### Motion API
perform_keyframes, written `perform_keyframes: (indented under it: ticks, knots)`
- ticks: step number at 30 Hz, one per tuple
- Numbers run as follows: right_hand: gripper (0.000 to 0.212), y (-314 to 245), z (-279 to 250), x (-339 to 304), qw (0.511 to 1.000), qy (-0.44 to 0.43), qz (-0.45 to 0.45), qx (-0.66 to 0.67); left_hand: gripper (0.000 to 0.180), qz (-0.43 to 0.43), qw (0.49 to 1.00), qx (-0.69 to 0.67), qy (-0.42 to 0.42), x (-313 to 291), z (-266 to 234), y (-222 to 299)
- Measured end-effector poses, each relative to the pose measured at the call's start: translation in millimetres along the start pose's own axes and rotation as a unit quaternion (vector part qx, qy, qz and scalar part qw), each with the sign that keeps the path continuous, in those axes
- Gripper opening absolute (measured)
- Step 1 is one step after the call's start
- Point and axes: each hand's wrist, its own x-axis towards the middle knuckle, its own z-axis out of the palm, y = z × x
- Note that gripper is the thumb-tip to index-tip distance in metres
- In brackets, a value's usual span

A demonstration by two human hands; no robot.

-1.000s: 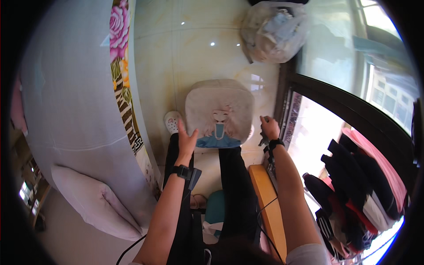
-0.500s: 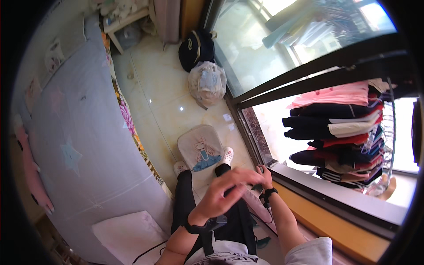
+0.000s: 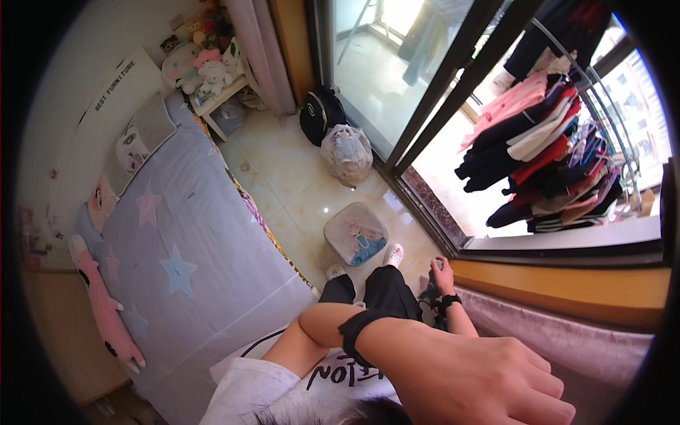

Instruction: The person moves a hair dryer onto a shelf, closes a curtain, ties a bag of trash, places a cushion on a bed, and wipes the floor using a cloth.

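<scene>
Left hand (image 3: 496,379) at lower right, fingers curled, grip unclear. Right hand (image 3: 443,276), right of centre, fingers bent at small, dark, indistinct object (image 3: 429,289), hold unclear. Centre: pale block (image 3: 345,232), blue-dressed figure printed. Upper centre: bulging translucent bag (image 3: 347,154), contents indistinct.

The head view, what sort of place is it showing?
Most likely a bedroom in a home: a big bed with a grey, star-patterned cover, plush toys near its head end, and clothes hanging beyond the glass door.
</scene>
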Motion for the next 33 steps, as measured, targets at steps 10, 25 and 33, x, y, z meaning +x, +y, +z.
perform_keyframes:
  ticks: [10,25,33]
  knots:
    - [0.042,111,-11,-83,0.98,0.065,0.188,-0.01,0.007,0.038,0.99,0.066,-0.122,8,28,-5]
    - [0.035,94,-13,-42,0.993,0.044,0.062,0.089,0.018,-0.037,0.981,0.164,-0.101,-11,14,11]
    - [0.035,118,-5,-61,0.993,0.063,0.067,0.071,0.014,-0.067,0.931,0.305,0.188,6,60,26]
